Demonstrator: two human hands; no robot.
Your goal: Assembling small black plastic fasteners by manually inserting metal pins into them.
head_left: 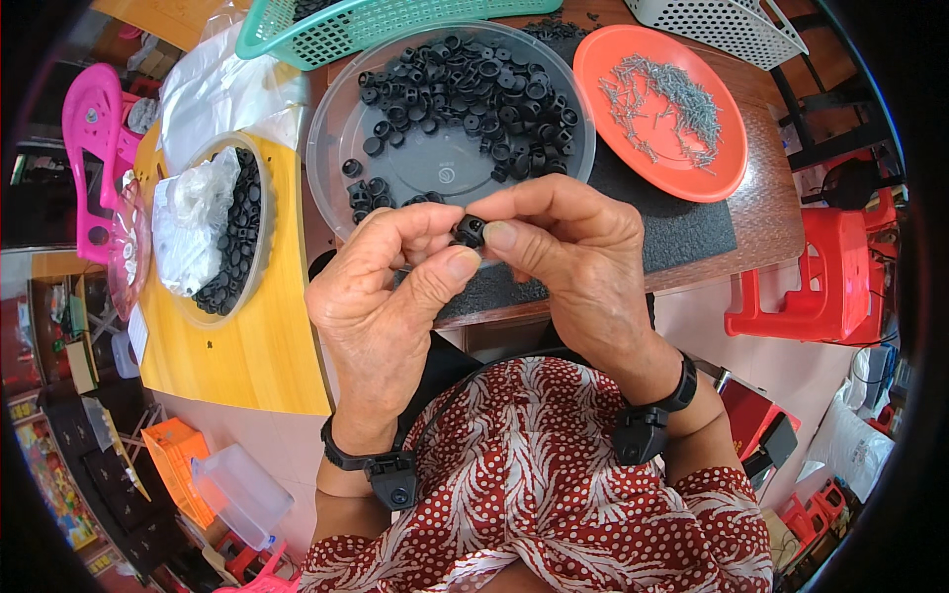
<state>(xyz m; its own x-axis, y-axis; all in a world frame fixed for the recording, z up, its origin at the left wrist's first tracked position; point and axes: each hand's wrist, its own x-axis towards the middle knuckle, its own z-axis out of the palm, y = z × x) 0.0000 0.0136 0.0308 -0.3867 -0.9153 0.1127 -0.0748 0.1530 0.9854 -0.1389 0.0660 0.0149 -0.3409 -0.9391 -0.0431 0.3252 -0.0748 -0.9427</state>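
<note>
My left hand (390, 287) and my right hand (573, 252) meet in front of my chest, both pinching one small black round part (469, 231) between thumbs and fingertips. Just beyond them stands a clear plastic dish (415, 163) holding several identical black round parts (474, 89). An orange plate (712, 163) to the right carries a heap of thin metal pins (667, 99). Both wrists wear black bands with small black devices.
A second clear bowl (259, 232) of black parts and a crumpled plastic bag sits on a yellow board (257, 346) at left. A green basket (336, 30) and a white basket (732, 25) stand at the back. Red stools (820, 277) are at right.
</note>
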